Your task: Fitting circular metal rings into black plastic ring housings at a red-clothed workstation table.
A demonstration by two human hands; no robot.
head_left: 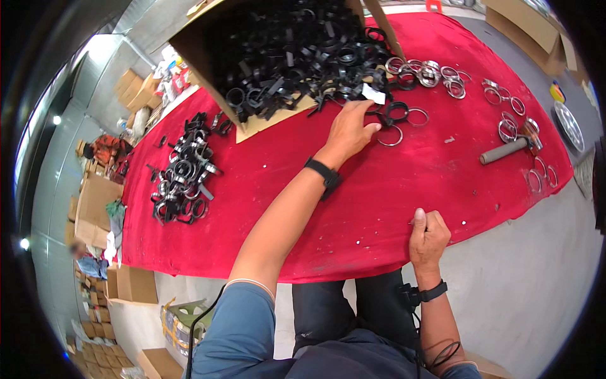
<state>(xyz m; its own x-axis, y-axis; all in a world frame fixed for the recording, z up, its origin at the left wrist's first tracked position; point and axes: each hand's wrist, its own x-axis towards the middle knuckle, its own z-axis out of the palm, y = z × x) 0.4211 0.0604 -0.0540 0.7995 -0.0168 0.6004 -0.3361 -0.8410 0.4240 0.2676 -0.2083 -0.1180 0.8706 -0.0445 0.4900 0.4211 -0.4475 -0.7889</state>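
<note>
In the upper middle of the frame the left hand (349,129) reaches across the red cloth (284,183), fingers spread open, touching black clamp rings (394,112) spilling from the tipped cardboard box (196,47). The right hand (428,237), lower right of centre, is curled into a fist at the cloth's near edge; whether it grips anything cannot be told. Silver rings (429,72) lie beyond.
</note>
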